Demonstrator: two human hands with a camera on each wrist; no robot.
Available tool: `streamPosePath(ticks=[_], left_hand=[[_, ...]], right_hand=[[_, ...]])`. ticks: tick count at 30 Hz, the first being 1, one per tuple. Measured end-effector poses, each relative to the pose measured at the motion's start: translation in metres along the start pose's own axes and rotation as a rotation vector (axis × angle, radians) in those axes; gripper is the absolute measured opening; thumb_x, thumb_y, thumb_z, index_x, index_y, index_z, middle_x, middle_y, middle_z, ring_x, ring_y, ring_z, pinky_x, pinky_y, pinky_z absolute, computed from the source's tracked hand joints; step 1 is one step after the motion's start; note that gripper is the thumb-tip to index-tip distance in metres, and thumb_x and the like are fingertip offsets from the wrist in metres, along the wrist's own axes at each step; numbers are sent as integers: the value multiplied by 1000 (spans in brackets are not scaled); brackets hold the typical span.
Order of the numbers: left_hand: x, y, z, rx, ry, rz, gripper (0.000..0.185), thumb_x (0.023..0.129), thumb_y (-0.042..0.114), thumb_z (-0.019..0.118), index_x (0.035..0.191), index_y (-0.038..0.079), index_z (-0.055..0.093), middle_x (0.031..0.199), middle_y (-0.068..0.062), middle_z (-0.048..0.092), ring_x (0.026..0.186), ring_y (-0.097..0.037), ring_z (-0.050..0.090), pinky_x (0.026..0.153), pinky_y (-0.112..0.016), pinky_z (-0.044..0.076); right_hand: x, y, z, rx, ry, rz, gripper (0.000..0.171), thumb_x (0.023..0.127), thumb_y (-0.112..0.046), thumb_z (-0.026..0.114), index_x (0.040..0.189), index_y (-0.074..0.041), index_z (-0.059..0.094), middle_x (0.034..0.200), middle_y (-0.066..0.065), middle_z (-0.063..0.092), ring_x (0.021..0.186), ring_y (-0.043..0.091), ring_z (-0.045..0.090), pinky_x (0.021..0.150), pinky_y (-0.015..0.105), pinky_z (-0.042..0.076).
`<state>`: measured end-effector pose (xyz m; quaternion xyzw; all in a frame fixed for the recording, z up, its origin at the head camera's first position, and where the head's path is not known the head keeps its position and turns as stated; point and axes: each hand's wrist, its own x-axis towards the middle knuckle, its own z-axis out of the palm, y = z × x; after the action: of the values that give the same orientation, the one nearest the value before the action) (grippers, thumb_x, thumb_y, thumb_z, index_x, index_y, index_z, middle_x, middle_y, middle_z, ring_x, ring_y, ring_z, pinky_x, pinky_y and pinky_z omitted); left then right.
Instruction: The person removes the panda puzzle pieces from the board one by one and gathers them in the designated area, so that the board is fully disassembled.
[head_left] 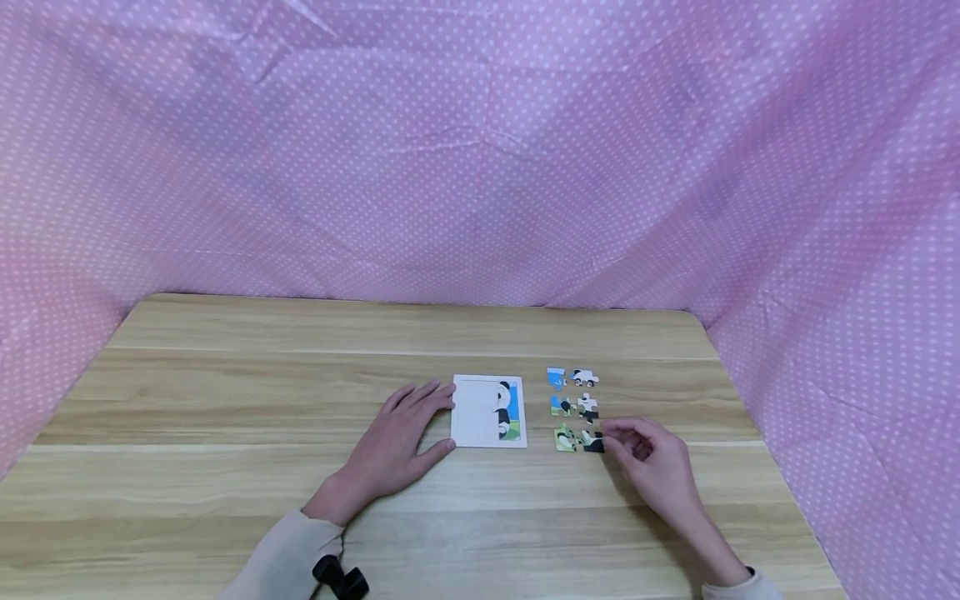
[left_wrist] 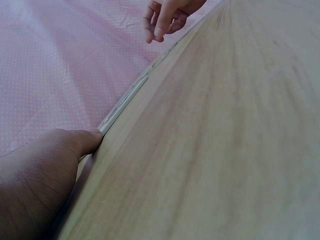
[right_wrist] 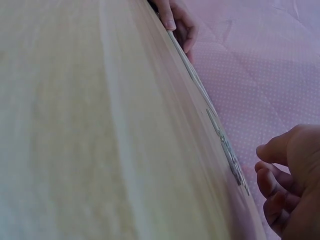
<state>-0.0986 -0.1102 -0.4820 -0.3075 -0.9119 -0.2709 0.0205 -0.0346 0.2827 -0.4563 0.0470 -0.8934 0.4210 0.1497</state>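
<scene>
Beside the left edge of a white puzzle board (head_left: 474,412) lies my left hand (head_left: 401,437), its fingers spread and its thumb touching the board's near left corner. A strip of panda picture (head_left: 508,411) fills the board's right side; the rest of it is plain white. My right hand (head_left: 652,462) hovers over the table, loosely curled, with its fingertips close to a black-and-white puzzle piece (head_left: 592,442). In the right wrist view a gap shows between the right thumb (right_wrist: 272,151) and the fingers, and nothing is held there.
Several loose puzzle pieces lie in two columns right of the board, among them a blue one (head_left: 556,378), a panda-face one (head_left: 585,378) and a green one (head_left: 565,439). The wooden table (head_left: 225,400) meets a pink dotted cloth (head_left: 480,167) behind and at the sides.
</scene>
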Motion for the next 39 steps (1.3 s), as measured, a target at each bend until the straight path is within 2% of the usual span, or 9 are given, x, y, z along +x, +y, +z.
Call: streamPosePath(ticks=[3,8,17,26,32,39], left_hand=[[0,0,0,0,1,1,53,107,44,72,147,11,64,172,-3,50,163,-30,41,135,-57,27],[1,0,-1,-2,-8,-6,53,107,44,72,148,11,64,172,-3,50,163,-30,40,135,-57,26],[1,1,-1,-3,-18,-10,54,106,44,73,148,12,64,173,-2,48,164,-30,38,136,-58,25],[1,1,-1,1,-21,-14,54,107,45,72,149,13,63,173,-1,48,164,-29,39,136,-56,25],[0,1,-2,4,-23,-15,55,107,45,72,150,12,63,173,-2,48,164,-29,38,136,-56,24],[1,1,-1,12,-16,-9,55,107,46,72,149,12,64,173,-2,49,164,-30,39,136,-57,24]], right_hand=[[2,-6,2,-12,1,14,26,87,11,86,106,-6,84,90,12,79,72,4,64,60,18,57],[6,-16,7,-23,3,41,22,89,8,87,106,-6,83,89,7,79,71,4,64,59,21,59],[14,-31,17,-6,-22,3,22,88,3,90,106,-8,84,90,-3,78,72,4,65,59,22,58],[22,-45,30,10,-50,-8,24,88,6,90,108,-6,84,88,-3,75,71,6,61,58,21,54],[27,-52,39,21,-70,-18,26,86,8,90,108,-4,84,88,-1,75,72,6,62,60,21,56],[35,-60,48,-4,-115,5,26,89,3,90,112,-7,84,91,-2,75,71,8,60,59,21,53]])
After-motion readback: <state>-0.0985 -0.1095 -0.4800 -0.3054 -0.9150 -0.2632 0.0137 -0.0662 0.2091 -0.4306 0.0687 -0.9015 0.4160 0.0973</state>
